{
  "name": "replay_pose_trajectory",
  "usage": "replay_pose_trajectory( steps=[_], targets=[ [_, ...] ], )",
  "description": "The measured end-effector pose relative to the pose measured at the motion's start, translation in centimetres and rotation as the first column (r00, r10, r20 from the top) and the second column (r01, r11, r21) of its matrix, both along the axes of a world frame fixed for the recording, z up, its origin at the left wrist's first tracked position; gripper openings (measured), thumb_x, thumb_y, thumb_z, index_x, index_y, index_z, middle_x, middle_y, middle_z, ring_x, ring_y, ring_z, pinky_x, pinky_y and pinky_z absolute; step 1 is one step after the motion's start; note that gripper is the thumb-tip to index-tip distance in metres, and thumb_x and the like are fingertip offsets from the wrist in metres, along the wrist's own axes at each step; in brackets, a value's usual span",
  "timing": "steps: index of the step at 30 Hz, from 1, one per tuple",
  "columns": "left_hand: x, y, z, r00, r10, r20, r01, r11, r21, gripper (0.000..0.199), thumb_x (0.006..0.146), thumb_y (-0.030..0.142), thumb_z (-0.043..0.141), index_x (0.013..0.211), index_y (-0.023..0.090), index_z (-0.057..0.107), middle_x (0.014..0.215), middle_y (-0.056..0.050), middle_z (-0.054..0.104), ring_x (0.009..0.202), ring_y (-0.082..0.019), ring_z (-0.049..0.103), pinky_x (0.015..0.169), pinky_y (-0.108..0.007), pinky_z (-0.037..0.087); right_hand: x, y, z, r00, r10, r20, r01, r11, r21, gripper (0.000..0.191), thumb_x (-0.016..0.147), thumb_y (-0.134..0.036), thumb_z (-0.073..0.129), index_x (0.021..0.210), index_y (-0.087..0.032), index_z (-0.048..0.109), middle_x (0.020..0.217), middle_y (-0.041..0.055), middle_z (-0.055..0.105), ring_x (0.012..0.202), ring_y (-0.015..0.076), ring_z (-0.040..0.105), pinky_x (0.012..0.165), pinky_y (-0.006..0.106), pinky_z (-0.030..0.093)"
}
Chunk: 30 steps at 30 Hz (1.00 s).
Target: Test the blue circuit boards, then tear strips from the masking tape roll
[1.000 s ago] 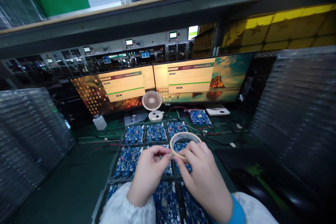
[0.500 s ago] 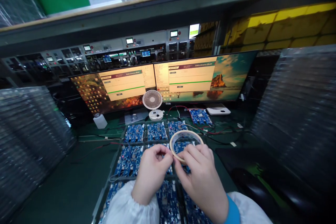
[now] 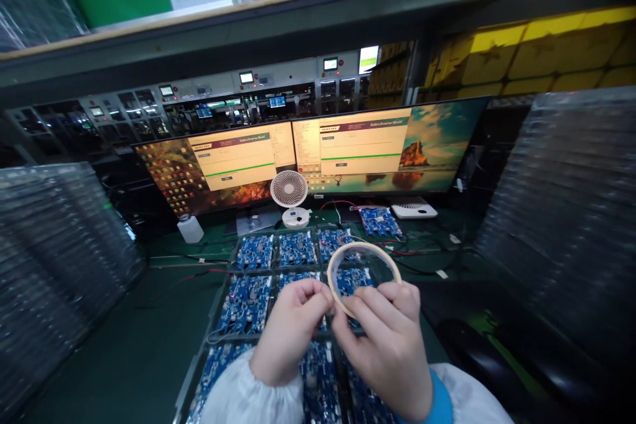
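Note:
A thin roll of pale masking tape (image 3: 332, 277) is tilted up above the boards, its round opening facing me. My right hand (image 3: 390, 344) is closed around its lower right side, with the thumb near its lower left edge. Beside that edge, my left hand (image 3: 293, 328) pinches thumb and forefinger together. Whatever lies in this pinch is hidden, perhaps the tape's end. Beneath both hands spreads a divided tray (image 3: 191, 377) holding several blue circuit boards (image 3: 297, 248), some partly covered by my hands and sleeves.
Two monitors (image 3: 223, 159) stand behind a small white fan (image 3: 289, 189). A white bottle (image 3: 190, 229) is at left, and another board (image 3: 380, 221) lies wired at the back right. Stacked clear trays (image 3: 59, 278) flank both sides. A shelf (image 3: 298, 3) crosses overhead.
The tape roll has shifted slightly right and tilted more upright in my right hand. My left hand has followed a little to the right, still pinching at the roll's edge.

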<state>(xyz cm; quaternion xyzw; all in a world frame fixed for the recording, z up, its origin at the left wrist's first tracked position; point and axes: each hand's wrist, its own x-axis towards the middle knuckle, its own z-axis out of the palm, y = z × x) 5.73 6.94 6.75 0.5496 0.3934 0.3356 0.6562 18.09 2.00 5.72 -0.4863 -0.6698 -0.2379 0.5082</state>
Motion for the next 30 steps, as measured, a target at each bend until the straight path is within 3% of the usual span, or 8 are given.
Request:
replay_pose_trajectory(
  steps=[4, 12, 18, 22, 25, 27, 28, 30],
  targets=[
    [-0.3, 0.0, 0.4, 0.999, -0.005, 0.033, 0.005, 1.000, -0.005, 0.022, 0.066, 0.028, 0.063, 0.073, 0.011, 0.052, 0.064, 0.002, 0.050, 0.054, -0.004, 0.034, 0.052, -0.018, 0.025, 0.1, 0.2, -0.3, 0.999, 0.035, -0.040, -0.037, 0.997, -0.061, 0.013, 0.086, -0.013, 0.056, 0.073, -0.015, 0.056, 0.069, 0.0033, 0.053, 0.076, 0.0178, 0.038, 0.072, 0.038, 0.032],
    [-1.2, 1.0, 0.3, 0.993, 0.120, 0.012, -0.121, 0.990, 0.073, 0.028, 0.071, 0.034, 0.066, 0.082, 0.011, 0.054, 0.067, 0.002, 0.048, 0.058, -0.005, 0.038, 0.055, -0.019, 0.029, 0.4, -1.1, 0.9, 0.996, 0.026, 0.090, -0.038, 0.990, 0.138, 0.021, 0.078, -0.010, 0.064, 0.096, -0.018, 0.057, 0.077, 0.0030, 0.060, 0.079, 0.0181, 0.041, 0.085, 0.043, 0.038],
    [-4.2, 1.3, 1.1, 0.985, 0.171, 0.011, -0.171, 0.973, 0.153, 0.035, 0.088, 0.049, 0.051, 0.105, 0.018, 0.055, 0.060, 0.004, 0.049, 0.057, -0.007, 0.044, 0.060, -0.021, 0.032, 2.5, 0.1, 1.3, 0.984, 0.176, -0.007, -0.174, 0.964, -0.200, 0.011, 0.091, -0.011, 0.049, 0.081, -0.015, 0.050, 0.078, 0.0038, 0.053, 0.085, 0.0170, 0.042, 0.075, 0.033, 0.038],
    [-5.7, 0.8, 1.9, 0.977, 0.211, 0.022, -0.212, 0.961, 0.175, 0.040, 0.087, 0.053, 0.052, 0.109, 0.020, 0.057, 0.071, 0.000, 0.057, 0.068, -0.010, 0.050, 0.074, -0.024, 0.039, 2.6, 0.8, 0.8, 0.960, 0.276, 0.039, -0.227, 0.855, -0.465, 0.017, 0.093, -0.015, 0.045, 0.076, -0.015, 0.048, 0.078, 0.0042, 0.051, 0.083, 0.0183, 0.042, 0.073, 0.036, 0.040],
    [-6.6, 0.3, 2.6, 0.945, 0.297, 0.133, -0.320, 0.924, 0.208, 0.039, 0.082, 0.051, 0.061, 0.105, 0.019, 0.058, 0.105, -0.003, 0.061, 0.078, -0.009, 0.055, 0.083, -0.025, 0.043, 1.1, 0.4, -0.4, 0.923, 0.371, 0.102, -0.225, 0.736, -0.639, 0.014, 0.089, -0.011, 0.046, 0.077, -0.016, 0.050, 0.079, 0.0025, 0.054, 0.083, 0.0195, 0.046, 0.088, 0.055, 0.038],
    [-7.2, 0.1, 3.1, 0.911, 0.362, 0.196, -0.401, 0.888, 0.226, 0.040, 0.079, 0.046, 0.066, 0.109, 0.022, 0.057, 0.119, -0.003, 0.057, 0.091, -0.012, 0.058, 0.089, -0.026, 0.045, -0.3, -0.1, -2.4, 0.895, 0.428, 0.128, -0.225, 0.679, -0.699, 0.011, 0.082, -0.008, 0.049, 0.077, -0.017, 0.051, 0.078, -0.0002, 0.056, 0.085, 0.0193, 0.048, 0.100, 0.066, 0.024],
    [-7.5, 0.0, 3.3, 0.892, 0.393, 0.223, -0.440, 0.867, 0.235, 0.041, 0.078, 0.044, 0.067, 0.111, 0.023, 0.056, 0.121, -0.003, 0.057, 0.097, -0.014, 0.058, 0.091, -0.027, 0.045, -1.0, -0.3, -3.7, 0.879, 0.458, 0.133, -0.244, 0.671, -0.701, 0.009, 0.079, -0.009, 0.051, 0.077, -0.018, 0.050, 0.077, -0.0012, 0.057, 0.085, 0.0190, 0.049, 0.103, 0.066, 0.020],
    [-8.1, -0.2, 3.7, 0.847, 0.449, 0.285, -0.518, 0.818, 0.250, 0.040, 0.077, 0.041, 0.069, 0.110, 0.023, 0.056, 0.122, -0.004, 0.057, 0.100, -0.015, 0.059, 0.092, -0.027, 0.048, -2.2, -0.7, -6.8, 0.869, 0.453, 0.200, -0.253, 0.753, -0.607, 0.014, 0.067, -0.011, 0.057, 0.071, -0.017, 0.045, 0.068, -0.0014, 0.053, 0.076, 0.0175, 0.046, 0.105, 0.061, 0.023]
  ],
)
